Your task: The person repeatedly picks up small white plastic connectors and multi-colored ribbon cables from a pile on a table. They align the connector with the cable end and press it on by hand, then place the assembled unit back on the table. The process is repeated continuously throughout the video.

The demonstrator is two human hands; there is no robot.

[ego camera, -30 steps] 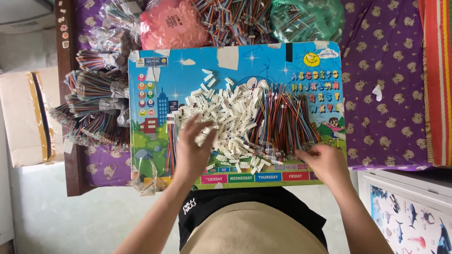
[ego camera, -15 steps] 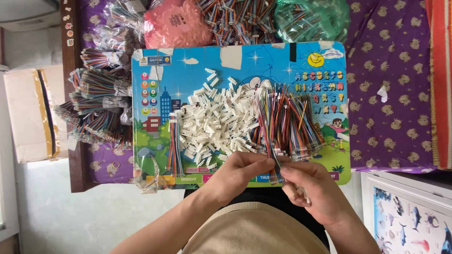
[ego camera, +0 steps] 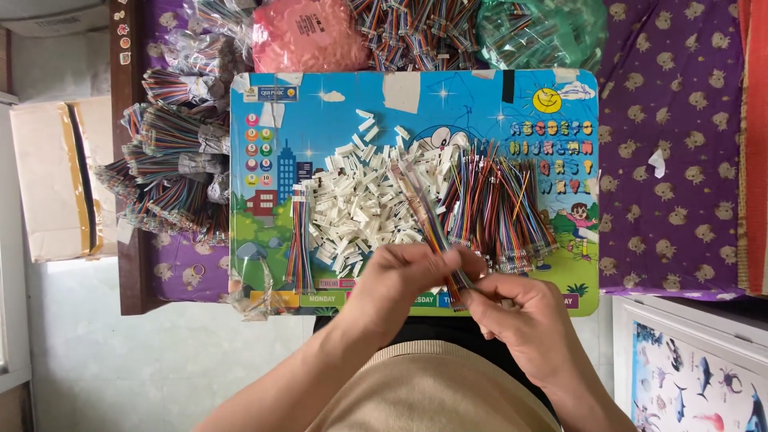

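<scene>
Rising slantwise from between both hands, a wire strip (ego camera: 428, 220) of many colours is pinched at its lower end, just over the near edge of a board (ego camera: 344, 120). Left hand (ego camera: 400, 280) has its grip closed on the strip from the left, fingers curled over it; right hand (ego camera: 520, 316) has its grip closed on the same end from the right, thumb and forefinger meeting the left fingertips. Whether a small part sits between the fingertips cannot be told. Upper end of the strip lies across a connector pile (ego camera: 360, 208), a heap of small white pieces at the middle of the board. Just right of the pile lies a loose wire heap (ego camera: 504, 208), fanned out; at the pile's left edge lies a narrow wire bundle (ego camera: 298, 240), upright in the view. The board is a bright picture board resting on a bench under a purple cloth (ego camera: 672, 160). Tied wire bunches (ego camera: 168, 168) lie off its left side; a pink bag (ego camera: 308, 36) and a green bag (ego camera: 544, 32) lie beyond its far edge.
</scene>
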